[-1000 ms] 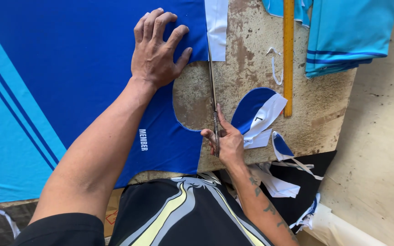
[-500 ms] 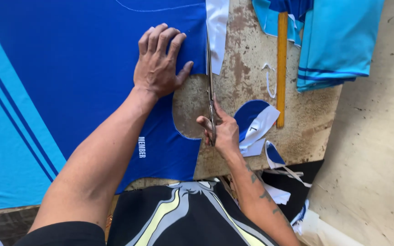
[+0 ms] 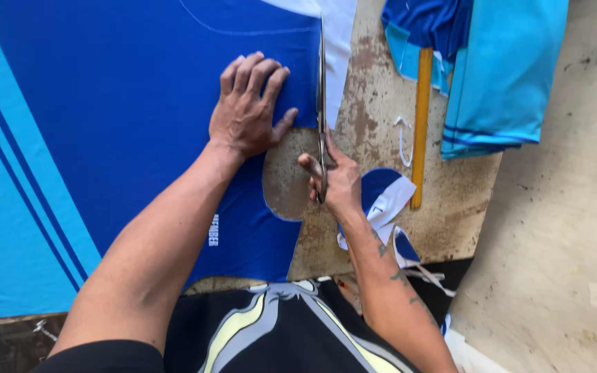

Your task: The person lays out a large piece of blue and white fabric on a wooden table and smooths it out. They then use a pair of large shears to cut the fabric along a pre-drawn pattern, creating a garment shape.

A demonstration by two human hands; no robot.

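- The dark blue fabric [image 3: 139, 103], spread over the bench's [image 3: 374, 103] left part, is pressed flat by the left hand [image 3: 247, 110], fingers released.
- Long scissors [image 3: 322, 90] are grasped by the right hand [image 3: 333, 181] along the fabric's right edge.

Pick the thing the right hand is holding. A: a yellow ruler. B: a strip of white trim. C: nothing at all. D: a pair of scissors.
D: the right hand grips a pair of scissors whose blades run up along the edge of the dark blue fabric, while the yellow ruler lies apart on the table.
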